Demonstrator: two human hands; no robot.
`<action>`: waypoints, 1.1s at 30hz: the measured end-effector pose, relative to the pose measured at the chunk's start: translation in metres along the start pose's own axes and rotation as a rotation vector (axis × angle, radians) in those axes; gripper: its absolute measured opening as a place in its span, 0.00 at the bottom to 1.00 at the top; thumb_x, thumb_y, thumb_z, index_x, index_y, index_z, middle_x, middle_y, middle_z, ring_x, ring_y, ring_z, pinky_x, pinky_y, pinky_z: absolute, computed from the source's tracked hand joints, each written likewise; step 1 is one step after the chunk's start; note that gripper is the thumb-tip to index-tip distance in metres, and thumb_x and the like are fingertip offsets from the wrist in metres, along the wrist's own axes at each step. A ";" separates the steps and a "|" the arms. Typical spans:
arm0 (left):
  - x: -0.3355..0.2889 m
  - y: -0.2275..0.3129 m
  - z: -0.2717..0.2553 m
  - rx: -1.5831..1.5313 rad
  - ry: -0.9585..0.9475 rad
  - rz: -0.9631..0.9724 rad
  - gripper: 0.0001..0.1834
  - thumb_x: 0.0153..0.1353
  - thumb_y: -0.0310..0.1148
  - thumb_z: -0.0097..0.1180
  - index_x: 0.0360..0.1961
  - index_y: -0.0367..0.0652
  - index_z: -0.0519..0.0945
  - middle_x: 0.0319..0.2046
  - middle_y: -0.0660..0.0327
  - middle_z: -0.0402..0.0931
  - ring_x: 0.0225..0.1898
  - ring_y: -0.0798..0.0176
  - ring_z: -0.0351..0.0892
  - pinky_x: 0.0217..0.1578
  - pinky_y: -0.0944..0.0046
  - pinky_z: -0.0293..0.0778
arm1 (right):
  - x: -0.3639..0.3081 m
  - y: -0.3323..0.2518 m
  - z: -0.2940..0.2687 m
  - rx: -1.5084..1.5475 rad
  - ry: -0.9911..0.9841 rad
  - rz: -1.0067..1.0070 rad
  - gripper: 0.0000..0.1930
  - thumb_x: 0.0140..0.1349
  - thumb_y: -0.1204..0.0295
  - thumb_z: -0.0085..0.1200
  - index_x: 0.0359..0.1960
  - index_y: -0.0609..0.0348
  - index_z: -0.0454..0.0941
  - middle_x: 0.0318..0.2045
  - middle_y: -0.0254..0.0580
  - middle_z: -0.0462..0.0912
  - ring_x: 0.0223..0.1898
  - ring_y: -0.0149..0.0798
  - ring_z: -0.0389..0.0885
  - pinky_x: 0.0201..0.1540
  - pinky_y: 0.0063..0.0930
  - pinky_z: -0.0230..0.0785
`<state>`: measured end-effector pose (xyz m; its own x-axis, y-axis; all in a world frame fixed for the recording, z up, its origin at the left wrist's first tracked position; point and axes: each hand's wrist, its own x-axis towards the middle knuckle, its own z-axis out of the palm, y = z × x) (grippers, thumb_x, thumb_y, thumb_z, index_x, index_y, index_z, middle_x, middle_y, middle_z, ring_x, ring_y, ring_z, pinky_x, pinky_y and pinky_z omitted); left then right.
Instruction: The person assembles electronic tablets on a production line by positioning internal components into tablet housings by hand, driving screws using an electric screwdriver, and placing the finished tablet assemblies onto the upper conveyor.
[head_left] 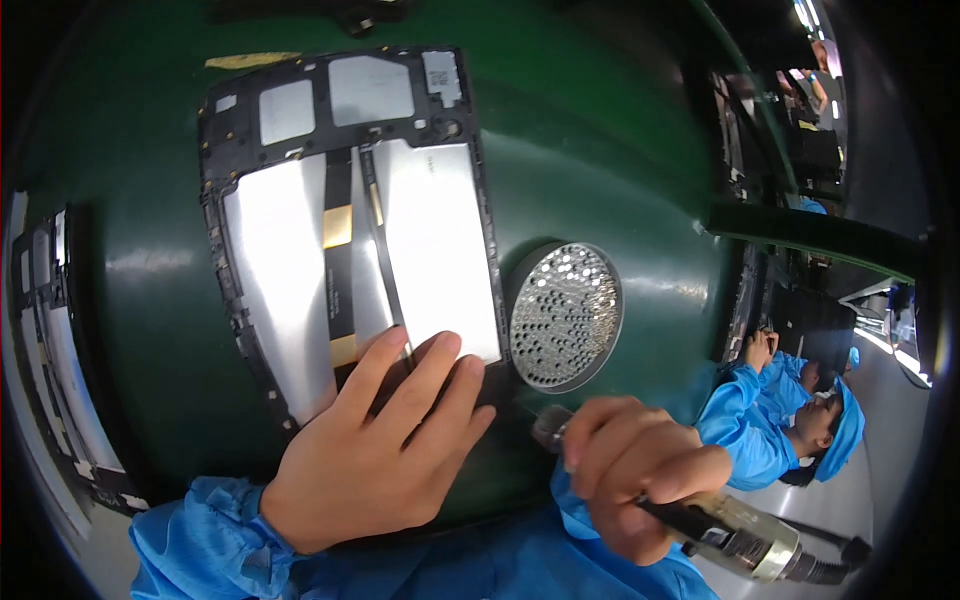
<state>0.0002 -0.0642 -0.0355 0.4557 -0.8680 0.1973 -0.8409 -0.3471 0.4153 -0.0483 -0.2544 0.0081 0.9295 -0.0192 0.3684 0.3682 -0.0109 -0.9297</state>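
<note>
Electronics assembly workshop, where I stand: green workbench [640, 190], opened device frame [440, 250], tray [516, 290] of small metal parts [604, 312], corded power driver [745, 540], blue-clad, blue-capped co-worker [748, 428] nearby.

A glossy green counter [600, 150] carries a flat black frame [440, 230] with silver panels. Just beside the frame's right edge, toward its near end, sits a round grey dish [521, 285] of small metal pieces. Just beyond the frame's far edge lies a yellowish strip [250, 61]. Well left of the frame, a similar piece [65, 350] probably rests on the counter too, though the lens bends that side.
</note>
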 end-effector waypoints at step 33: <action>-0.006 0.003 0.002 -0.066 0.100 -0.009 0.08 0.51 0.28 0.62 0.35 0.43 0.82 0.48 0.49 0.76 0.56 0.43 0.72 0.57 0.40 0.67 | -0.021 0.006 -0.036 -0.081 0.266 0.020 0.15 0.54 0.75 0.54 0.43 0.55 0.66 0.17 0.38 0.70 0.18 0.36 0.70 0.28 0.37 0.66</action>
<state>-0.0054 -0.0609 -0.0373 0.4929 -0.8241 0.2791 -0.8171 -0.3281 0.4741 -0.0662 -0.2897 -0.0055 0.8944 -0.2817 0.3475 0.3366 -0.0878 -0.9375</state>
